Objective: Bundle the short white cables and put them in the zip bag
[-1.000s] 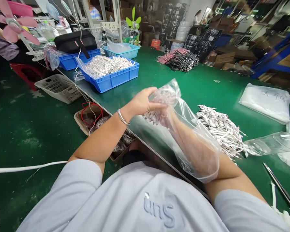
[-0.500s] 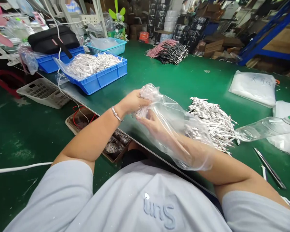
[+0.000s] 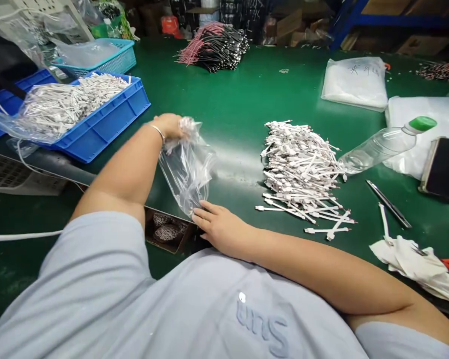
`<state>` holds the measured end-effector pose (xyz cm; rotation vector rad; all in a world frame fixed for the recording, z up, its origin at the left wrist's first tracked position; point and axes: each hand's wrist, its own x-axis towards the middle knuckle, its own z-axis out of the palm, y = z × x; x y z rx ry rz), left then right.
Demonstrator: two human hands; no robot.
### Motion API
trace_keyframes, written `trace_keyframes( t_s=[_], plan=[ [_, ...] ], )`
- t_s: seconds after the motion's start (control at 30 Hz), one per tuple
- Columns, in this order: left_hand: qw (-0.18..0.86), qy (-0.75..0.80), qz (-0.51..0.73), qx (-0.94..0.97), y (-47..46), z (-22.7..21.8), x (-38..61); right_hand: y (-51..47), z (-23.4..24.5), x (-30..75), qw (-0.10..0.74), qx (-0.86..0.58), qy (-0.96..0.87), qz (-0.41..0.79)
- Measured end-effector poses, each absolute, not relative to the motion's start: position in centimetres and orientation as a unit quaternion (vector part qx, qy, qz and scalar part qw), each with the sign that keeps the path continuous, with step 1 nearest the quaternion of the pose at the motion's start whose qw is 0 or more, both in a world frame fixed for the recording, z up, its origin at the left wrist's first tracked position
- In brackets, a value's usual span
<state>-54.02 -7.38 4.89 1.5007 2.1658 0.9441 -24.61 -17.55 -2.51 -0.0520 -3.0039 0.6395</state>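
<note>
One green desk (image 3: pixel 295 94) runs across most of the frame, its near edge slanting down from the left. Blue bin (image 3: pixel 112 127) at upper left, lined with film and heaped with short white cables (image 3: pixel 60 107). Right of centre, loose on the desk: a pile of white cables (image 3: pixel 303 167), a few strays at its near edge. Bundle of red and black wires (image 3: pixel 217 47) at top centre.

Clear plastic bag (image 3: pixel 189 169) left of centre, between the bin and the loose pile, its lower end near the desk's edge; wrinkled, upper end bunched. Transparent bottle (image 3: pixel 377 149), green cap, lying on its side at right, its base against the pile.

Both hands on the bag. Left hand (image 3: pixel 170 126): fingers curled closed around the bunched upper end, tips partly hidden. Right hand (image 3: pixel 224 229): fingers nearly straight, slightly spread, tips touching the lower end; whether they pinch the film, cannot tell.

Dark-screened phone (image 3: pixel 446 167) at the right edge. Slim metallic tool (image 3: pixel 389 204) at lower right, just below the bottle. Thin bracelet (image 3: pixel 157 132) on the left wrist.
</note>
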Motion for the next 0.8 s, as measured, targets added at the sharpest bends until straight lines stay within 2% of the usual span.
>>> trace_keyframes(
  t_s=[0.13,0.23,0.3,0.37,0.6,0.8],
  plan=[
    [0.081,0.806,0.26,0.526,-7.6,2.2,-53.6,-17.3,-1.1,-23.0,0.063,-0.057,-0.958,0.275],
    [0.009,0.799,0.226,0.557,-9.1,3.1,-52.8,-14.6,-0.2,-22.9,0.132,-0.253,-0.909,0.303],
    [0.008,0.795,0.216,0.566,-10.2,3.5,-51.8,-12.0,-0.1,-24.0,0.175,-0.381,-0.85,0.319],
    [0.02,0.803,0.194,0.564,-11.1,3.0,-50.6,-9.5,-0.3,-26.0,0.177,-0.449,-0.806,0.343],
    [0.027,0.823,0.13,0.553,-12.4,-2.0,-47.7,-5.5,-0.7,-33.5,0.168,-0.49,-0.79,0.327],
    [-0.001,0.831,0.081,0.55,-12.7,-2.8,-49.8,-4.4,0.2,-31.6,0.152,-0.474,-0.816,0.295]
  ],
)
